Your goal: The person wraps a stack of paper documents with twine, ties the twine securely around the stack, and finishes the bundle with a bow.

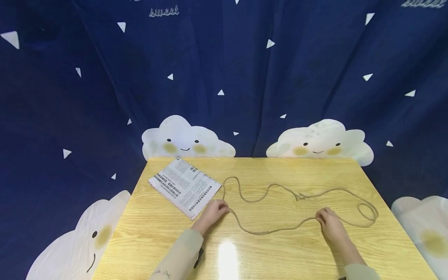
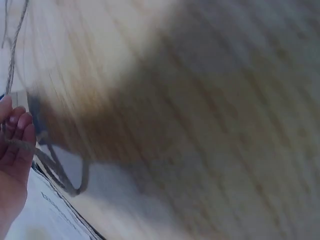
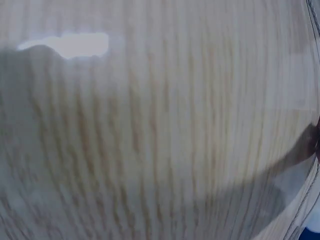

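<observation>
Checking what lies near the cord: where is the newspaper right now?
In the head view, the newspaper lies on the left side of the wooden table, toward the far edge, beside the left hand and left of the cord.

Left hand (image 1: 214, 211): bare. Behind its wrist begins the left sleeve (image 1: 178, 254), pale cream with a faint grey-green cast, plain at the cuff (image 1: 193, 236). Farther back from the hand, the sleeve's upper face bears a thin dark marking (image 1: 163, 273) of angular strokes, not legible. A small black fitting (image 1: 198, 258) projects from the inner side of the sleeve, behind the hand; detail too small to tell. Right hand (image 1: 330, 224): bare, as is the forearm behind it, up to the right sleeve (image 1: 362, 272), of similar pale colour. A dark piece (image 1: 342, 278) shows at that sleeve's inner edge, largely cut off.
</observation>
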Demonstrator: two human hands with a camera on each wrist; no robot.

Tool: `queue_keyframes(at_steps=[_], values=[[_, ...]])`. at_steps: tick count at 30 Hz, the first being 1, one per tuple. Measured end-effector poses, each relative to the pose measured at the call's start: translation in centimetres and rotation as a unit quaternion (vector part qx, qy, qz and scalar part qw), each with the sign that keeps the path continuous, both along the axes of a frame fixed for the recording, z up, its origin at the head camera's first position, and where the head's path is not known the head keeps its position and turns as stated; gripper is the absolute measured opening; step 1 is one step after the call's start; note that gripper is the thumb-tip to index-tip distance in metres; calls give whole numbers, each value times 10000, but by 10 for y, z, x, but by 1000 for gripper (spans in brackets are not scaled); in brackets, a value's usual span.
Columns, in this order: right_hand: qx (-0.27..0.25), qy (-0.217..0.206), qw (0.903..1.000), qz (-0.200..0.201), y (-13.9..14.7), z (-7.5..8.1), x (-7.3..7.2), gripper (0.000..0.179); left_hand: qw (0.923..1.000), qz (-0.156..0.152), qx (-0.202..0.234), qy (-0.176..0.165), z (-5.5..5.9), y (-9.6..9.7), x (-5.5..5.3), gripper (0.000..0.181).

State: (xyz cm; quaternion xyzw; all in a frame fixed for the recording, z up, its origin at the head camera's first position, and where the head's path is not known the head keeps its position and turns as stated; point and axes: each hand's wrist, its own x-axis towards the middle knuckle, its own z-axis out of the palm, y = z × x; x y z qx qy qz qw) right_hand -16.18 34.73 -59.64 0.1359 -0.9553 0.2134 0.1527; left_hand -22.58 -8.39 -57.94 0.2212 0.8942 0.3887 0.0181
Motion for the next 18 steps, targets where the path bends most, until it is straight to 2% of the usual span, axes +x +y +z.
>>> queue_keyframes(at_steps=[5,9,11,14,18], values=[[-36,-274,9992,-281,12,0,1,10,9988,446,-89,204,-2,-2,-7,5],[-38,-473,9974,-549,20,-1,2,9,9972,684,-248,150,-3,-7,-7,6],[-66,-508,9964,-677,22,-1,2,8,9969,698,-324,147,-3,-9,-7,6],[-96,-307,9967,-745,22,-2,2,8,9972,589,-410,203,-4,-8,-8,4],[-139,-11,9972,-736,20,-3,2,10,9977,456,-457,214,-1,3,-13,18]])
